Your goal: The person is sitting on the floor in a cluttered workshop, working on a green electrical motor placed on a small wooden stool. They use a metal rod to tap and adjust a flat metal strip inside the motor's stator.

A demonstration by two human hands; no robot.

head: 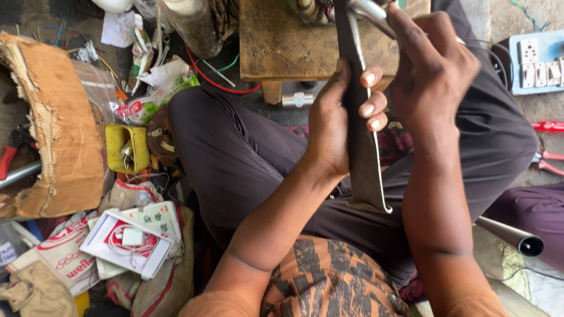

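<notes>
Centrally, the left hand (338, 120) grips a long, dark flat metal bar (359, 135), thumb on one side and fingertips (370, 94) wrapped over its right edge. The bar stands nearly upright above the lap, its lower end over the dark trousers (235, 158). The right hand (432, 70) closes around a shiny metal rod (369, 10) at the bar's upper end, in front of a wooden block (282, 41). A thin wire (379, 170) runs down the bar's right edge. A yellow container (126, 147) and a torn cardboard piece (59, 129) lie at left; a white socket board (537, 61) lies at right.
</notes>
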